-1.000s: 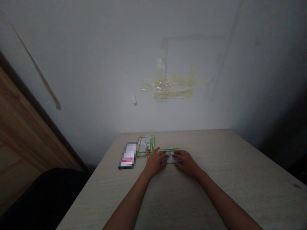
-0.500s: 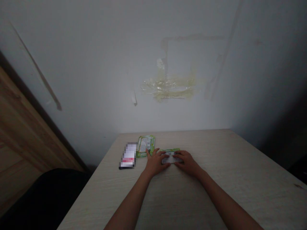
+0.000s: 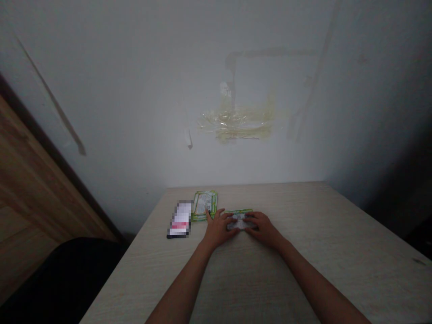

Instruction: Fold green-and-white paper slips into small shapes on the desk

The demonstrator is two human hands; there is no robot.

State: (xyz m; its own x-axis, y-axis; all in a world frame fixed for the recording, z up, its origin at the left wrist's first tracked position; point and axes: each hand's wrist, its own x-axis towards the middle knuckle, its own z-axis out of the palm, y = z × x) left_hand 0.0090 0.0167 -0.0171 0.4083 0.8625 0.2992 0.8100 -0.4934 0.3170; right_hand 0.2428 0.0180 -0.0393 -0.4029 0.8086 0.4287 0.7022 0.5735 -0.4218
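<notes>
A small green-and-white printed packet (image 3: 240, 222) lies on the table between my two hands. My left hand (image 3: 218, 231) holds its left end, with the thumb at the near edge, a finger over the top and the outer fingers spread. On the other end is my right hand (image 3: 263, 228), its thumb and fingers closing on the packet's right side. Both ends of the packet are partly hidden under the fingers. Just beyond my left hand lie similar green-and-white packets (image 3: 204, 203), overlapping each other; how many there are I cannot tell.
A phone (image 3: 180, 220) with a blurred screen lies left of the packets. The pale wooden table (image 3: 324, 238) meets a grey wall (image 3: 135, 90) bearing old clear tape (image 3: 236, 123). At the lower left is a dark rounded object (image 3: 67, 270) beside wooden panelling (image 3: 30, 171).
Both hands stay in nearly the same place on the packet. The view has shifted very slightly; nothing has been let go or picked up.
</notes>
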